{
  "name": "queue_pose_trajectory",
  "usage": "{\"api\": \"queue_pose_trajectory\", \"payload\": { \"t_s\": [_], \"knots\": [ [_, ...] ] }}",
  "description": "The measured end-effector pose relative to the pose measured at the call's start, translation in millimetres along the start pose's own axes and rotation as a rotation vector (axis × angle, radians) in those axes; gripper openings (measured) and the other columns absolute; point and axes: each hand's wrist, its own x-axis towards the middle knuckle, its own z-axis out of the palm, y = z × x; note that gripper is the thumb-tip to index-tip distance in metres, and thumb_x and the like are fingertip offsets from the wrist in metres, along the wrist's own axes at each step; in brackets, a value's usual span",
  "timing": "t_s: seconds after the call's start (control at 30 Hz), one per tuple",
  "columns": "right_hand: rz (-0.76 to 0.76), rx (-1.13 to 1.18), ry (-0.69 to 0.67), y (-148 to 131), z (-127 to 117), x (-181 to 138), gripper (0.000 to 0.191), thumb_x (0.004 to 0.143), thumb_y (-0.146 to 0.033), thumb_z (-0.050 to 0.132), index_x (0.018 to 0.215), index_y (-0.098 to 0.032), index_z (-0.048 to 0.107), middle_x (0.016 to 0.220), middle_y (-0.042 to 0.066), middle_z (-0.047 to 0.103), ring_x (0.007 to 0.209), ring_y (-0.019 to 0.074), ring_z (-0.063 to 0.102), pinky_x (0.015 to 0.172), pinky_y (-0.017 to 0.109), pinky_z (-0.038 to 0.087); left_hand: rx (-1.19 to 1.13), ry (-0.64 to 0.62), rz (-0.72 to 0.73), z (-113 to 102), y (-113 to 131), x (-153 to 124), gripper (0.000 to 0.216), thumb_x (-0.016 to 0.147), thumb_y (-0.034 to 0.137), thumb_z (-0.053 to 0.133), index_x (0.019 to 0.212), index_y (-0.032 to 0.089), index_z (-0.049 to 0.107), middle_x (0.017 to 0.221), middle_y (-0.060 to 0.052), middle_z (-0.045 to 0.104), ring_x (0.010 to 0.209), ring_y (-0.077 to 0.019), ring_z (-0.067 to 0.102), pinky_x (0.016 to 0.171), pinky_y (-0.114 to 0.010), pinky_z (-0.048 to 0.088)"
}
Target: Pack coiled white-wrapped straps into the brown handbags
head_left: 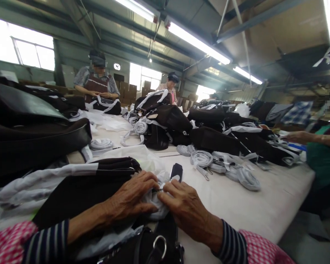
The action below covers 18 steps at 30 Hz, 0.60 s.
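Note:
My left hand (132, 198) and my right hand (185, 209) meet at the near edge of the table, both pinched shut on a crumpled piece of thin white wrapping (154, 200). The wrapping lies over a dark bag (82, 190) in front of me. Just beyond my fingertips a small black tab with a white mark (176, 171) sticks up. A metal ring (160, 246) on a black strap sits below my hands.
Piles of dark bags (165, 124) and rolled grey straps (225, 168) cover the long white table (264, 205). Two people work at the far end, and another person's arm (305, 137) reaches in from the right. Black bags (30, 135) stack up at my left.

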Motion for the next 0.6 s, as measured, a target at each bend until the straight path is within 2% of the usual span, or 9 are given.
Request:
{"api": "queue_pose_trajectory", "payload": {
  "t_s": [0.1,0.17,0.27,0.33,0.4,0.47,0.53,0.6],
  "knots": [
    [0.043,0.021,0.056,9,0,-11,0.02,0.094,-0.003,0.05,0.088,-0.016,0.063,0.091,0.008,0.065,0.084,0.0219,0.057,0.071,0.034,0.044,-0.002,-0.048,-0.049,-6,3,3,0.035,0.094,0.044,0.072,0.12,0.022,0.061,0.126,-0.006,0.059,0.118,-0.0257,0.054,0.102,-0.037,0.044],
    [0.146,0.121,0.101,16,-7,-25,0.018,0.092,-0.005,0.051,0.084,-0.017,0.061,0.085,0.006,0.063,0.077,0.0194,0.056,0.067,0.032,0.041,-0.003,-0.083,-0.092,-11,6,8,0.029,0.096,0.043,0.069,0.116,0.023,0.064,0.123,-0.005,0.06,0.115,-0.0251,0.055,0.1,-0.036,0.045],
    [0.432,0.367,0.076,23,-16,-41,0.009,0.088,-0.012,0.057,0.089,-0.019,0.062,0.074,-0.001,0.058,0.066,0.0155,0.054,0.06,0.027,0.037,0.018,-0.124,-0.147,-15,11,18,0.015,0.103,0.035,0.059,0.106,0.022,0.067,0.114,-0.005,0.061,0.109,-0.0239,0.056,0.096,-0.036,0.045],
    [0.563,0.491,-0.011,24,-15,-45,0.016,0.087,-0.014,0.057,0.1,-0.02,0.064,0.068,-0.005,0.054,0.06,0.0142,0.052,0.058,0.026,0.036,0.072,-0.147,-0.156,-14,14,26,0.005,0.099,0.024,0.062,0.1,0.02,0.066,0.109,-0.004,0.061,0.106,-0.024,0.054,0.094,-0.036,0.045],
    [0.57,0.538,-0.084,21,-9,-46,0.024,0.087,-0.014,0.056,0.108,-0.021,0.065,0.071,-0.004,0.058,0.063,0.0146,0.055,0.061,0.026,0.038,0.142,-0.165,-0.164,-10,15,32,0.011,0.089,0.013,0.07,0.097,0.019,0.063,0.107,-0.004,0.06,0.104,-0.0241,0.053,0.094,-0.037,0.044],
    [0.548,0.546,-0.106,18,-2,-46,0.019,0.09,-0.018,0.057,0.105,-0.02,0.067,0.08,-0.002,0.064,0.07,0.0157,0.057,0.066,0.028,0.04,0.178,-0.168,-0.18,-4,13,33,0.02,0.082,0.006,0.071,0.095,0.018,0.062,0.107,-0.004,0.06,0.104,-0.0243,0.051,0.094,-0.038,0.043],
    [0.558,0.587,-0.077,16,3,-45,0.014,0.095,-0.026,0.057,0.098,-0.019,0.069,0.081,0.0,0.065,0.071,0.0159,0.057,0.068,0.029,0.039,0.163,-0.13,-0.174,2,9,30,0.021,0.081,0.005,0.069,0.095,0.019,0.061,0.108,-0.004,0.06,0.105,-0.0241,0.051,0.094,-0.037,0.043],
    [0.587,0.676,-0.015,17,4,-43,0.019,0.097,-0.033,0.058,0.094,-0.019,0.07,0.076,-0.002,0.061,0.068,0.0149,0.053,0.066,0.028,0.038,0.124,-0.071,-0.149,7,3,26,0.023,0.081,0.004,0.066,0.097,0.02,0.061,0.108,-0.004,0.059,0.106,-0.0235,0.05,0.092,-0.036,0.043]
  ]
}}
